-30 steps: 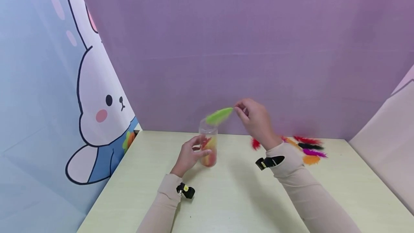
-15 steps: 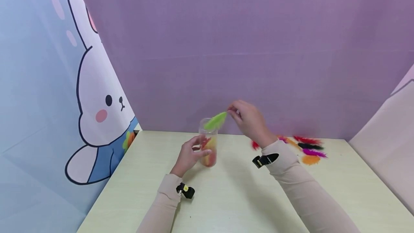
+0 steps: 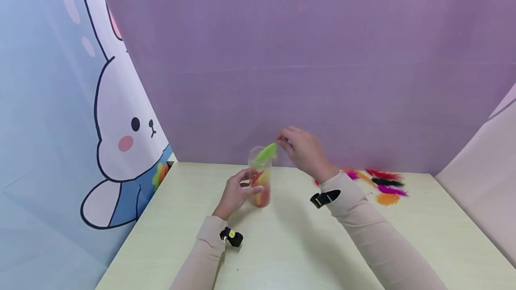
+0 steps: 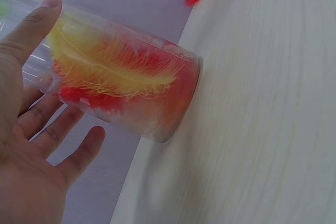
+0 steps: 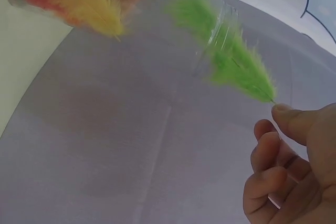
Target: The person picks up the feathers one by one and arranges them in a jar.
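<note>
A clear plastic jar (image 3: pixel 263 199) stands upright on the table, with yellow (image 4: pixel 113 69) and red feathers (image 4: pixel 97 98) inside its lower part. My left hand (image 3: pixel 235 194) holds it from the left, thumb on the near side and fingers round the far side. At the top, a bright green feather (image 3: pixel 266 152) slants down through the jar's mouth. Its quill end is pinched between the thumb and forefinger of my right hand (image 3: pixel 303 150). The right wrist view shows the green feather's (image 5: pixel 239 69) lower part within the jar, above the yellow one and apart from it.
On the right of the pale table (image 3: pixel 258 258) lie several loose feathers: red (image 3: pixel 383 175), black (image 3: pixel 387 182), magenta (image 3: pixel 391 190) and orange (image 3: pixel 388 199). My right forearm partly covers others. A purple cloth (image 3: pixel 258 66) hangs behind the table.
My right hand has moved left and slightly down, bringing the green feather from above the rim partly into the jar. My left hand and the jar stay where they were.
</note>
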`<state>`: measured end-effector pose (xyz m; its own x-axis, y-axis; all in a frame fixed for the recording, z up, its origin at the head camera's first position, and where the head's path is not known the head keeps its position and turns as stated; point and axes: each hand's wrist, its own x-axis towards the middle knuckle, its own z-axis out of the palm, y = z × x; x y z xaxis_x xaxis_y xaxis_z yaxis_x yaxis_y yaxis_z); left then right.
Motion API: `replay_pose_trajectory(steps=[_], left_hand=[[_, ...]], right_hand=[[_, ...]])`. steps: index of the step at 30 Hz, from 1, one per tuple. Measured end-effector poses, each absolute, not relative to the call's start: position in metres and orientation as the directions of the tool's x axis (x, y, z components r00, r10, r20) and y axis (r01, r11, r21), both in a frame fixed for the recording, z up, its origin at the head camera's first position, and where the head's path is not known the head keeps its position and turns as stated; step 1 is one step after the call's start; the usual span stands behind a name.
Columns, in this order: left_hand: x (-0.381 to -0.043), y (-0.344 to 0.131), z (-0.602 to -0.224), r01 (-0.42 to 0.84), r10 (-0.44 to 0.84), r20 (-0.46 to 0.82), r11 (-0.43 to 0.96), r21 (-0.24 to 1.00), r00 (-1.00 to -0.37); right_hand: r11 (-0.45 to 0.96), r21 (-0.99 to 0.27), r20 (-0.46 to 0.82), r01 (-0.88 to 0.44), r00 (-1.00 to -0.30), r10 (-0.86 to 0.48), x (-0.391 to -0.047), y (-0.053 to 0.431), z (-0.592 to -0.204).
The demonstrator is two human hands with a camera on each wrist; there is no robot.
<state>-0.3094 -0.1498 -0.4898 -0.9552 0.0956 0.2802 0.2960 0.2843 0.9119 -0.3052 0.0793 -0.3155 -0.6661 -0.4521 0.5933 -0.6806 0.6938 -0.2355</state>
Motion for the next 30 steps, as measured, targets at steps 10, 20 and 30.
replay_pose_trajectory(steps=[10,20,30], left_hand=[[-0.309,-0.149,-0.491,0.29,0.097,0.274,0.296,0.91,-0.957],[-0.309,-0.149,-0.491,0.317,0.105,0.299,0.291,0.903,-0.949],[-0.308,-0.15,-0.491,0.299,0.1,0.282,0.284,0.911,-0.954]], right_hand=[[0.697,-0.232,0.543,-0.678,-0.685,-0.486,-0.305,0.074,-0.317],[0.717,-0.207,0.479,-0.666,-0.708,-0.519,-0.305,0.067,-0.316],[0.724,-0.179,0.423,-0.666,-0.717,-0.555,-0.306,0.063,-0.322]])
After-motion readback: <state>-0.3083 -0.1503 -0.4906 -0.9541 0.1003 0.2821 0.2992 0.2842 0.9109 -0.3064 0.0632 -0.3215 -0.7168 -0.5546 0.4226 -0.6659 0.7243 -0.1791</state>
